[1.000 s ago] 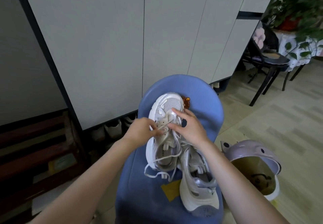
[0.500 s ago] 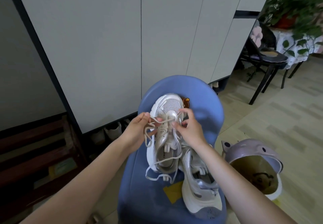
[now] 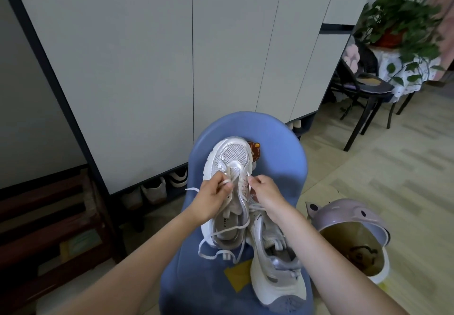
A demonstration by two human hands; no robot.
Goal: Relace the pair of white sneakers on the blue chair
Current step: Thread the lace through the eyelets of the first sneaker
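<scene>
Two white sneakers lie on the blue chair (image 3: 282,167). The far sneaker (image 3: 233,152) points its toe toward the chair back; the near sneaker (image 3: 275,275) lies beside it, toe toward me. My left hand (image 3: 216,199) pinches a strand of the white lace (image 3: 221,248) at the far sneaker's left eyelets, and the lace tip sticks out to the left. My right hand (image 3: 265,191) pinches the lace on that shoe's right eyelet row. Loose loops of lace hang over the shoe's opening onto the seat.
A white cabinet (image 3: 147,69) stands behind the chair, with shoes (image 3: 154,189) in the gap under it. A lilac bin with an open lid (image 3: 351,223) sits on the floor at right. A black chair (image 3: 363,88) and a potted plant (image 3: 398,19) stand far right. A dark wooden rack (image 3: 49,216) is at left.
My left hand has drawn the lace out to the left and now holds it lower at the eyelets; my right hand shifted down along the right eyelet row. The view tilted slightly.
</scene>
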